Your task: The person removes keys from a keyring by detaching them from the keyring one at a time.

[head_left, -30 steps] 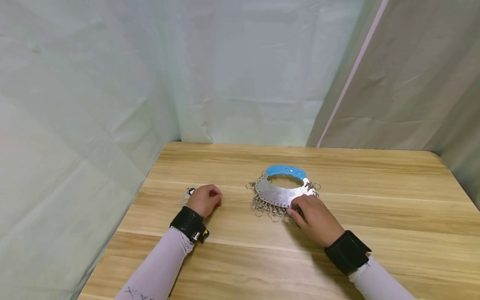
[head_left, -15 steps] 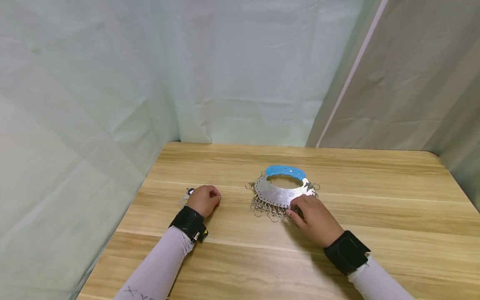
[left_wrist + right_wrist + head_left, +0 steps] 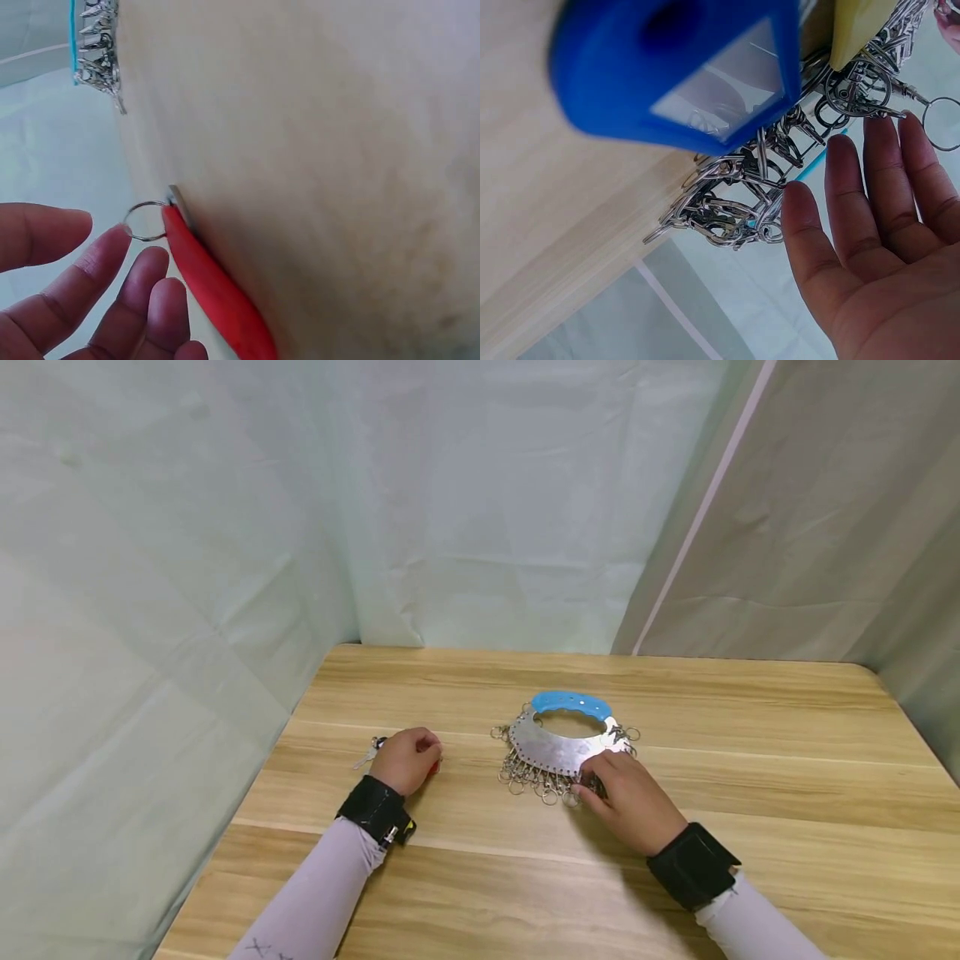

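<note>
A metal key holder plate (image 3: 551, 747) with a blue handle (image 3: 572, 702) lies mid-table, hung with several clips and rings (image 3: 551, 795). My right hand (image 3: 630, 802) is at its near right edge; in the right wrist view its fingers (image 3: 846, 180) are fairly straight, tips at the clips. A blue key tag (image 3: 667, 67) and a yellow tag (image 3: 855, 30) are close to that camera. To the left, my left hand (image 3: 405, 762) is by a red key tag (image 3: 217, 285). One fingertip touches the tag's ring (image 3: 145, 222), while the thumb is apart from it.
Beside the left hand lies a small key (image 3: 367, 757) with a dark piece on it, partly hidden. The wooden table (image 3: 765, 735) is bordered at the back and sides by hanging pale sheets (image 3: 495, 510).
My left hand has shifted very slightly, and a bit more of the red tag shows under it. The right hand and the key holder look nearly unmoved.
</note>
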The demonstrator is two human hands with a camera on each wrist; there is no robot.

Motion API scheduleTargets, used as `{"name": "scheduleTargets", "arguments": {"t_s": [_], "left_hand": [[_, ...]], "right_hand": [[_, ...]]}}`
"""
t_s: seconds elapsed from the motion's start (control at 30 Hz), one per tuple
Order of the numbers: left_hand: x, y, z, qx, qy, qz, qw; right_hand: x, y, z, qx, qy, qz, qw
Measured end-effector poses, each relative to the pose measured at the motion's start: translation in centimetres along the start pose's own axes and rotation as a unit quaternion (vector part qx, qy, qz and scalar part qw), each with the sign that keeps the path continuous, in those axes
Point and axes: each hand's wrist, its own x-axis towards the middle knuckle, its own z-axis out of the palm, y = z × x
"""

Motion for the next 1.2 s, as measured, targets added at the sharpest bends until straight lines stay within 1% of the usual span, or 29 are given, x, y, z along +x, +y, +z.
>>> {"name": "scheduleTargets", "arguments": {"t_s": [0.17, 0.3, 0.5, 0.8, 0.9, 1.2], "left_hand": [[-0.2, 0.5, -0.1, -0.017, 0.009, 0.003, 0.9998], [-0.5, 1.1, -0.1, -0.027, 0.015, 0.014, 0.9994], [-0.7, 1.7, 0.4, -0.033, 0.027, 0.029, 0.9987], [-1.0, 3.2, 0.9, -0.045, 0.023, 0.049, 0.9975], [-1.1, 3.6, 1.0, -0.052, 0.019, 0.053, 0.997], [-1.2, 4.9, 1.4, -0.076, 0.007, 0.074, 0.9943]], "right_hand": [[0.0, 0.0, 0.0, -0.003, -0.004, 0.003, 1.0], [0.0, 0.2, 0.1, -0.008, -0.004, -0.002, 1.0], [0.0, 0.3, 0.3, -0.013, -0.003, -0.008, 1.0], [0.0, 0.1, 0.0, -0.006, 0.002, -0.001, 1.0], [0.0, 0.0, -0.1, -0.001, 0.012, -0.002, 1.0], [0.1, 0.3, -0.2, 0.015, 0.06, -0.016, 0.998]]}}
